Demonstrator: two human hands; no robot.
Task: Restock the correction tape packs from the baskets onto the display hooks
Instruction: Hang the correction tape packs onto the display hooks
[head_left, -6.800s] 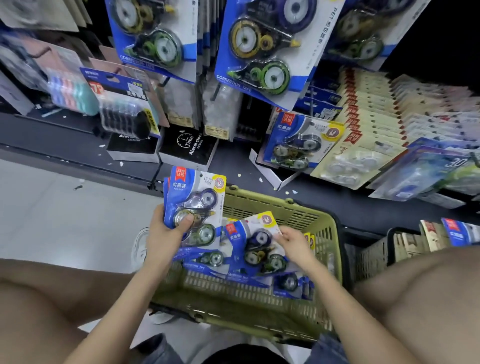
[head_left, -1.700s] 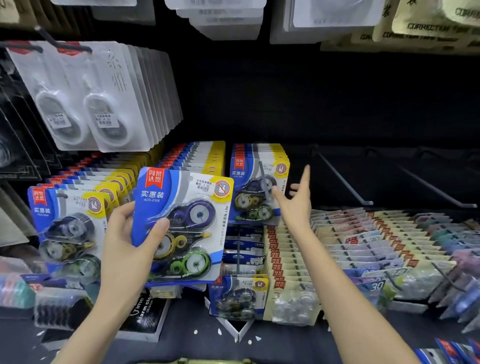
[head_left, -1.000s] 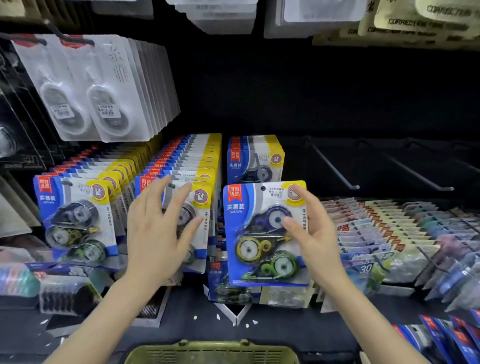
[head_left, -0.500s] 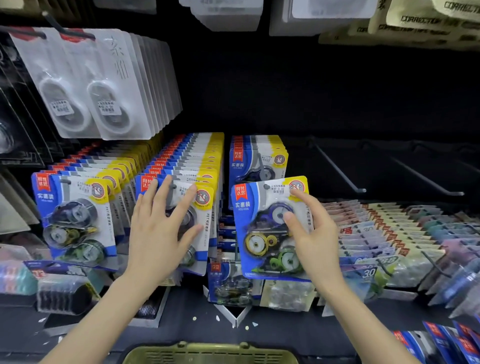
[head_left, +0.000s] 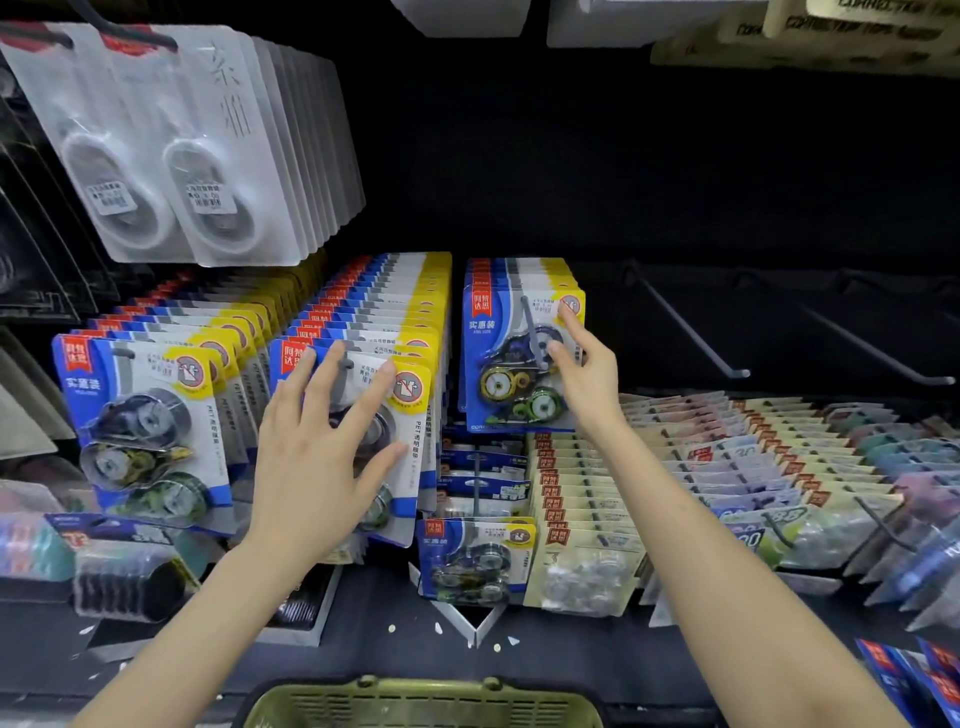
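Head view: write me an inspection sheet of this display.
Surface: dark shelf below the hooks.
Job's things: correction tape packs hang in three rows; basket at the bottom edge.
Clutter: pale scraps on the shelf.
Grippers: left hand lies flat on the middle-row front pack; right hand touches the third-row front pack.
Cables: nothing seen.
Surroundings: bare hook to the right; white blister packs upper left.

You face three rows of correction tape packs (head_left: 384, 304) left of centre, bare hooks (head_left: 691, 325) right, basket (head_left: 415, 693) bottom centre.
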